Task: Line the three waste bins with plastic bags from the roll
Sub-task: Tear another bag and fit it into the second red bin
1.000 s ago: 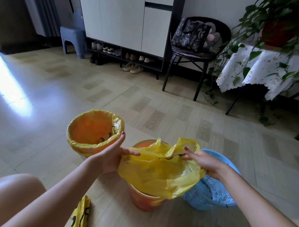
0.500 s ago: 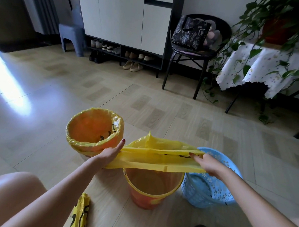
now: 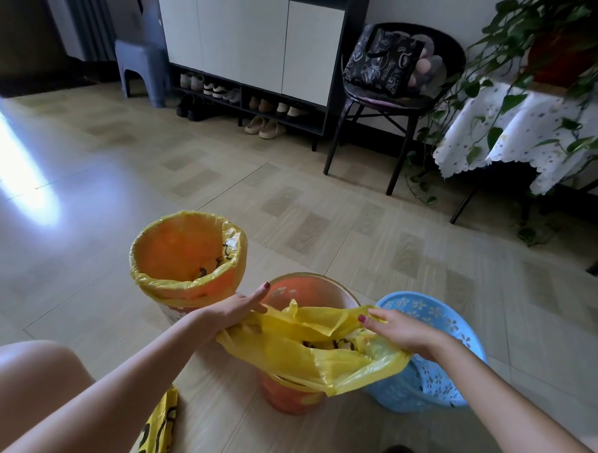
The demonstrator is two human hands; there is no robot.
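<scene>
A yellow bag (image 3: 305, 353) is draping over the middle orange bin (image 3: 293, 394) — both hands are pinching its edges, left hand (image 3: 234, 309), right hand (image 3: 401, 330). The lined bin (image 3: 186, 255) (left) and blue bin (image 3: 431, 379) are flanking it on the floor (image 3: 325, 220).

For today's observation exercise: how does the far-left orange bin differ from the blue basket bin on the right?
The orange bin has solid walls; the blue basket bin has walls pierced with flower-shaped holes. The orange bin is already lined, a yellow bag folded over its rim; the blue basket bin has no liner. The orange bin stands farther from the person, the blue one nearer. Both stand upright on the floor, round and open-topped.
</scene>
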